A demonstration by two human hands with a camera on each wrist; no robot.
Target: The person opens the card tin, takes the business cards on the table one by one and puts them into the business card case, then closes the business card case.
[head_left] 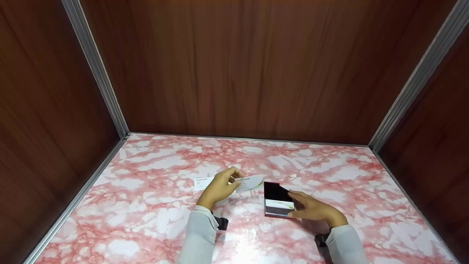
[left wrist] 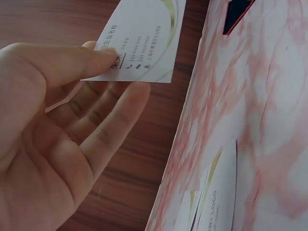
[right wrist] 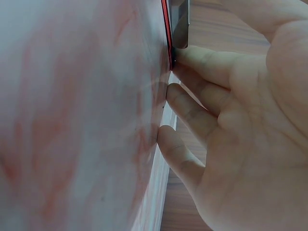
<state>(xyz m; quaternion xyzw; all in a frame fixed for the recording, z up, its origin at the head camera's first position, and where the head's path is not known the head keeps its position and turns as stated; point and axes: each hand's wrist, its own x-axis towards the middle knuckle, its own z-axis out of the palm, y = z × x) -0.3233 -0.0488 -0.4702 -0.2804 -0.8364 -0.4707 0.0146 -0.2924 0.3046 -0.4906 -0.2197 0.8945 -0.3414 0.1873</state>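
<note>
My left hand (head_left: 221, 186) pinches a white business card (head_left: 250, 183) with a green curve between thumb and fingers. The left wrist view shows this card (left wrist: 144, 41) held above the table, with Chinese print on it. Under and left of that hand, another white card (head_left: 202, 183) lies on the table. My right hand (head_left: 311, 209) holds the right side of a black card case (head_left: 274, 190) with red edges, thumb at the near corner, fingers farther up. A white card (head_left: 276, 204) shows inside the case. In the right wrist view, the fingertips touch the case's edge (right wrist: 168, 36) and the table.
The table (head_left: 146, 220) has a red and white marbled top. Brown wood-grain panels (head_left: 234, 73) enclose it at the back and both sides, with grey metal posts (head_left: 99, 69) in the corners. Dark bands (head_left: 221, 223) sit on both wrists.
</note>
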